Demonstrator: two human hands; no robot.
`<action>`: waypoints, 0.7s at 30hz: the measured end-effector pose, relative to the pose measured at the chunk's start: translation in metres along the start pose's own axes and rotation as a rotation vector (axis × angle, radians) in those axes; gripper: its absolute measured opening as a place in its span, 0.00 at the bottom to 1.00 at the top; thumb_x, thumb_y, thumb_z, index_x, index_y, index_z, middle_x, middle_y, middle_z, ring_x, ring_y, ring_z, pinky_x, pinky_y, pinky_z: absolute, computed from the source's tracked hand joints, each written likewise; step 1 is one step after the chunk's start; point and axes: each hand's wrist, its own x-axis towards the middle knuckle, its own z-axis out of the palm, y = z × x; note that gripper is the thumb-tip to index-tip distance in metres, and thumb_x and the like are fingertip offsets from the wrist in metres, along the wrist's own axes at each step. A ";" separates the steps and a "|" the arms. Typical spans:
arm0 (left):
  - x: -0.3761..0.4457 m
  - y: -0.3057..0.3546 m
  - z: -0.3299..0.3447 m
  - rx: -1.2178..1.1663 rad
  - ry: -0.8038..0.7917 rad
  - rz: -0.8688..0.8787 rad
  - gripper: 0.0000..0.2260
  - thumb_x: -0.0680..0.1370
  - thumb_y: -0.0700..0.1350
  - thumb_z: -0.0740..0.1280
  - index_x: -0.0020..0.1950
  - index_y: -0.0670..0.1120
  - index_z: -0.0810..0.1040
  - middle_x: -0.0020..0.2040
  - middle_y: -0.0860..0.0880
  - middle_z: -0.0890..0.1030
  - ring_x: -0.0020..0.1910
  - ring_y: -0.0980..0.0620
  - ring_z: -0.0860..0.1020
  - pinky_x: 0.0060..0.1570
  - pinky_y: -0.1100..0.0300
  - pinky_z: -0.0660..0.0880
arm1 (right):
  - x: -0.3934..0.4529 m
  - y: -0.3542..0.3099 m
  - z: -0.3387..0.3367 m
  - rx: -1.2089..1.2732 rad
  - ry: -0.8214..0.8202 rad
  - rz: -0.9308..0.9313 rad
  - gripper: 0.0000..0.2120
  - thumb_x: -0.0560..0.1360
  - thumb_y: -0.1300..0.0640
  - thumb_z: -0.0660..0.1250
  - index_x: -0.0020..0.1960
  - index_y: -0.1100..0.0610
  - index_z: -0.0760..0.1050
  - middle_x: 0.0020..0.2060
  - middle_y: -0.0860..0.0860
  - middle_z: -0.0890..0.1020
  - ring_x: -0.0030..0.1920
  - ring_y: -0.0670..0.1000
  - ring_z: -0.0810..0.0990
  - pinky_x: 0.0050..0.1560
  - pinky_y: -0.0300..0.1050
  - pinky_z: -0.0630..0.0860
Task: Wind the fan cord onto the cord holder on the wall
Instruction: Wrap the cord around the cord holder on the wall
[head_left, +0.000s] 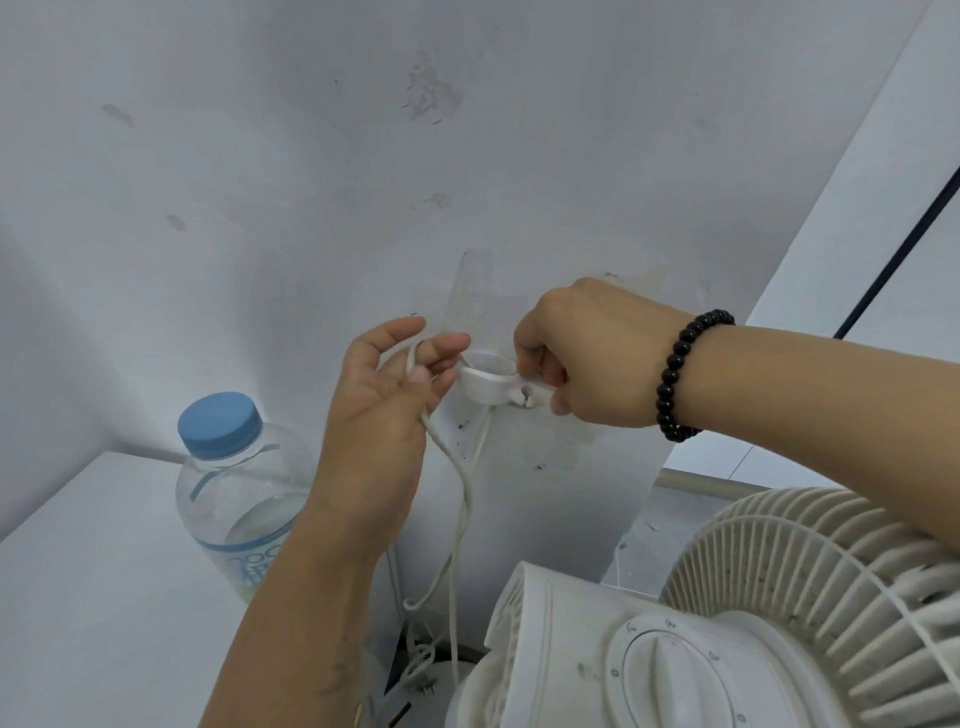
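A white round cord holder (491, 383) sticks out from the wall (311, 156) on a clear adhesive patch. My right hand (592, 358), with a black bead bracelet on its wrist, pinches the holder's right side. My left hand (387, 400) is just left of the holder, its fingers curled around a loop of the white fan cord (457, 519). Two strands of the cord hang down from the hand and the holder toward the plug (423, 675) near the floor. The white fan (727, 623) stands at the lower right.
A clear water bottle (234, 493) with a blue cap stands on a white ledge (78, 597) to the left, close to my left forearm. A dark cable (898, 249) runs diagonally along the right wall.
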 end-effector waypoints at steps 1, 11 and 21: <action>-0.002 0.000 0.004 0.110 -0.033 0.056 0.15 0.81 0.28 0.54 0.58 0.47 0.71 0.50 0.47 0.83 0.53 0.55 0.80 0.55 0.66 0.75 | -0.001 0.000 0.000 0.002 0.003 0.001 0.11 0.71 0.67 0.67 0.52 0.57 0.79 0.45 0.52 0.82 0.46 0.52 0.80 0.49 0.48 0.80; -0.013 0.019 0.005 0.447 -0.260 0.189 0.26 0.69 0.37 0.55 0.63 0.58 0.61 0.54 0.51 0.83 0.49 0.41 0.77 0.45 0.70 0.74 | -0.002 0.004 0.003 0.020 0.032 -0.040 0.07 0.74 0.57 0.66 0.50 0.57 0.80 0.42 0.52 0.83 0.43 0.54 0.82 0.47 0.50 0.80; -0.016 0.021 0.003 0.494 -0.343 0.164 0.35 0.77 0.29 0.55 0.76 0.55 0.47 0.63 0.55 0.78 0.54 0.60 0.81 0.50 0.70 0.76 | -0.006 -0.004 -0.005 0.254 0.404 -0.044 0.10 0.72 0.54 0.61 0.40 0.55 0.81 0.32 0.49 0.81 0.35 0.50 0.80 0.39 0.47 0.80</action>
